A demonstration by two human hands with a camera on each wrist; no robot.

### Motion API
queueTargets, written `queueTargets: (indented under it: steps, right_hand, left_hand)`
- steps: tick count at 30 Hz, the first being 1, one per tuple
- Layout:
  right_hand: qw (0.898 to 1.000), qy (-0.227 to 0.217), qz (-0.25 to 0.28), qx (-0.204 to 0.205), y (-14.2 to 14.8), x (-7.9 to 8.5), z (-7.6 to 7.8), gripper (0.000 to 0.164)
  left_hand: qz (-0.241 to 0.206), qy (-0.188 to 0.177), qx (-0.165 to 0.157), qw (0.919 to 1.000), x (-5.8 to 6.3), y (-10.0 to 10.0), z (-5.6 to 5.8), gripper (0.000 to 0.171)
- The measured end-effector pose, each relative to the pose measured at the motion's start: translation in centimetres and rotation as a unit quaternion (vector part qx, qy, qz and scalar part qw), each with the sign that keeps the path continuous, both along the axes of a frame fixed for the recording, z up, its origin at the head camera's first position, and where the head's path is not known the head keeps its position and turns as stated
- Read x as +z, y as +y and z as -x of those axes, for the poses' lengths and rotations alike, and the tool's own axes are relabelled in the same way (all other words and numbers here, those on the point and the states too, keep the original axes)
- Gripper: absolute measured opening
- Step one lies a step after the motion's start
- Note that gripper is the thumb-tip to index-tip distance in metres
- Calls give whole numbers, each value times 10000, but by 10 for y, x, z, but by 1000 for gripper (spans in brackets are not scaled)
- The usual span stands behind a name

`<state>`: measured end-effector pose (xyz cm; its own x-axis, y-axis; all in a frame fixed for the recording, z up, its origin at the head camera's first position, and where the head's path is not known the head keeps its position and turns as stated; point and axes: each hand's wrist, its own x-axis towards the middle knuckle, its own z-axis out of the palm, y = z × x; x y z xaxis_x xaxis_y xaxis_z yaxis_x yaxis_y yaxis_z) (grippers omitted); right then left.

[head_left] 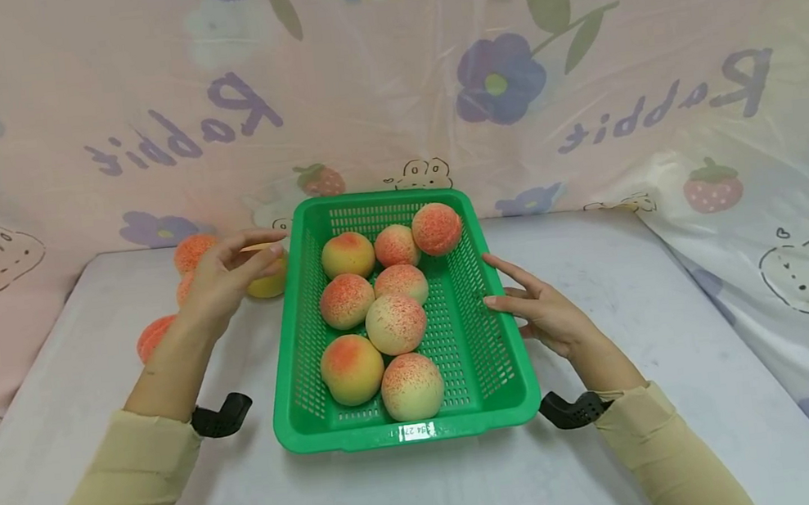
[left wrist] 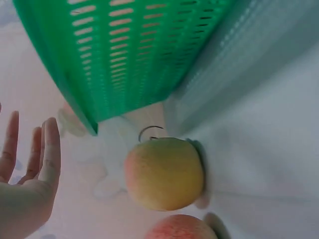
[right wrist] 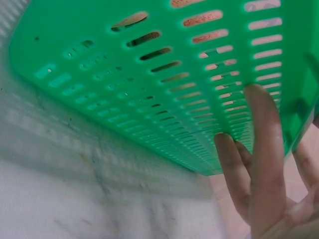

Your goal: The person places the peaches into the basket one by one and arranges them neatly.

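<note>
A green plastic basket (head_left: pixel 467 423) with slotted walls stands in the middle and holds several red-and-yellow peaches (head_left: pixel 395 324). My right hand (head_left: pixel 558 319) grips its right rim; in the right wrist view, fingertips (right wrist: pixel 261 109) lie against the outer wall. Left of the basket, my left hand (head_left: pixel 218 280) hovers with nothing in it. Below it a yellow peach (head_left: pixel 267 285) is partly covered in the head view. The left wrist view shows that peach (left wrist: pixel 167 174) apart from the extended fingers (left wrist: pixel 50 149), beside the basket wall (left wrist: pixel 124 59).
Several orange-red peaches (head_left: pixel 154 338) lie on the white tabletop (head_left: pixel 372 503) at the left, partly behind my left arm. A printed curtain (head_left: pixel 372 83) hangs along the back edge. Black wrist mounts (head_left: pixel 223 415) stick out from both arms.
</note>
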<state>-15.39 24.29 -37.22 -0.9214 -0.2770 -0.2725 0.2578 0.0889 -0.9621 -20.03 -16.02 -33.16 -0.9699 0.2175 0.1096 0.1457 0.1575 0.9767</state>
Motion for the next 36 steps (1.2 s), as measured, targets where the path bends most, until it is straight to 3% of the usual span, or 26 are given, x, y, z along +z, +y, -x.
queueTargets:
  steps: [9, 14, 27, 36]
  right_hand:
    - [10000, -16, -48, 23, 0, -1, 0, 71]
    - [10000, -5, -47, 10, 0, 0, 1, 71]
    - [10000, -11, -11, -14, 1, -2, 1, 71]
    - [9999, -2, -104, 15, 1, -1, -1, 71]
  left_hand:
    - [723, 271, 931, 9927, -20, -4, 12, 38]
    - [660, 498, 1206, 9892, -31, -6, 19, 41]
    - [551, 412, 992, 9927, -50, -9, 32, 59]
    - [1229, -41, 893, 9884, -55, -9, 40, 69]
